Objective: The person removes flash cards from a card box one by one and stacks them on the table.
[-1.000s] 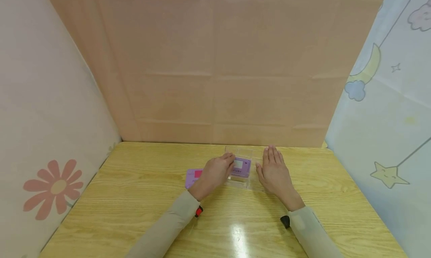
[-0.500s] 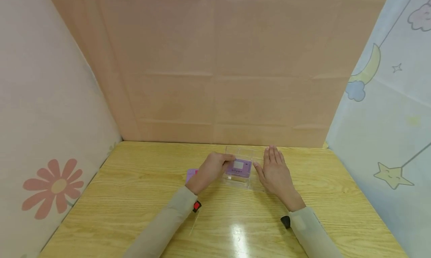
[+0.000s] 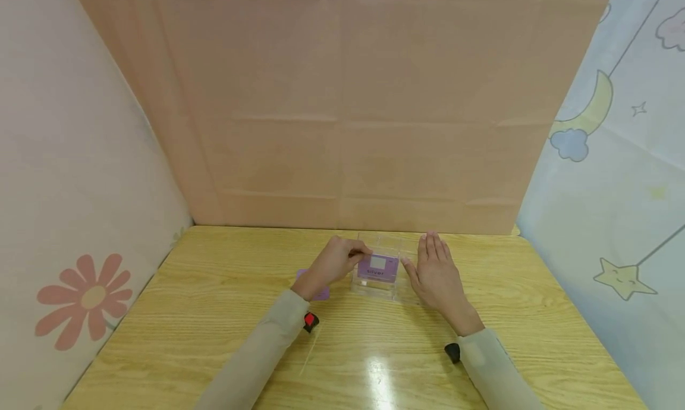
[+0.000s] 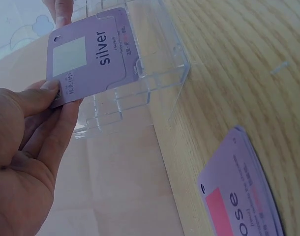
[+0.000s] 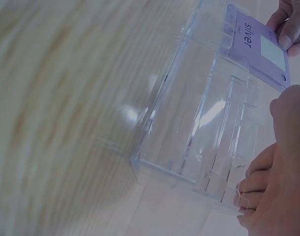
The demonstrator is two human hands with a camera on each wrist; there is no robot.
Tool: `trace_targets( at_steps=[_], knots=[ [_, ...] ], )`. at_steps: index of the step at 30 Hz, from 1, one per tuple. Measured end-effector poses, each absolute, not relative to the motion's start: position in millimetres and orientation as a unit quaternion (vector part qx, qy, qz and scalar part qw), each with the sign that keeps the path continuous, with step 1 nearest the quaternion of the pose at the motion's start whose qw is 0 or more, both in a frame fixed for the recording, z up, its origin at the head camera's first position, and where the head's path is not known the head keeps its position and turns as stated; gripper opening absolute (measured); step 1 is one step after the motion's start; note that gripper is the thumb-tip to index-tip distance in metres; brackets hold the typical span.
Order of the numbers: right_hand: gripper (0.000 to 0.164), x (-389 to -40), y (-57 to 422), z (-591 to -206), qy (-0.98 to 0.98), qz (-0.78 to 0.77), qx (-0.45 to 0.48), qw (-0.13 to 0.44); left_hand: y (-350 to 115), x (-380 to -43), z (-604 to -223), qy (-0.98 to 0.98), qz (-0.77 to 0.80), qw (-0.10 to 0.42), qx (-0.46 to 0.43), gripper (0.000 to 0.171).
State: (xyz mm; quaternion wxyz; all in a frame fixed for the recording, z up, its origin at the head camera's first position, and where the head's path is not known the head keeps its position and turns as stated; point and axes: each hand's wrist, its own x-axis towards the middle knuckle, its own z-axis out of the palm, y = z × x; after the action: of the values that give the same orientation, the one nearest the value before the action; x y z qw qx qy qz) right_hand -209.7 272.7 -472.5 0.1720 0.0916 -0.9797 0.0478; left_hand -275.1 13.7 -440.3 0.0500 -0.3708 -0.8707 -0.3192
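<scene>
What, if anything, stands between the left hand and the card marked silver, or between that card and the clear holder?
Nothing visible does. The left hand pinches the card marked silver directly, and the card's lower edge appears to sit in the clear holder. The right hand is to the card's right, not between them.

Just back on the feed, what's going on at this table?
A person's left hand pinches the "silver" card by one corner, its lower part behind a clear lip of the plastic holder. The right hand is at the holder's right side. A stack of purple cards lies on the table to the left.
</scene>
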Motion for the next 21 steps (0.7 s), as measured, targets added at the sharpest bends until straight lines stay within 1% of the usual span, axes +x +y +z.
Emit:
trace_targets(
  at_steps=[15, 21],
  knots=[
    [0.077, -206.7, 273.0, -471.6, -0.980, 0.044, 0.090, 0.172, 14.1, -277.1, -435.2, -0.863, -0.321, 0.024, -0.389, 0.017],
    [0.076, -206.5, 270.6, -470.7, -0.978, 0.045, 0.091, 0.181, 11.5, -280.4, -437.4, -0.860, -0.323, 0.024, -0.395, 0.016]
  ],
)
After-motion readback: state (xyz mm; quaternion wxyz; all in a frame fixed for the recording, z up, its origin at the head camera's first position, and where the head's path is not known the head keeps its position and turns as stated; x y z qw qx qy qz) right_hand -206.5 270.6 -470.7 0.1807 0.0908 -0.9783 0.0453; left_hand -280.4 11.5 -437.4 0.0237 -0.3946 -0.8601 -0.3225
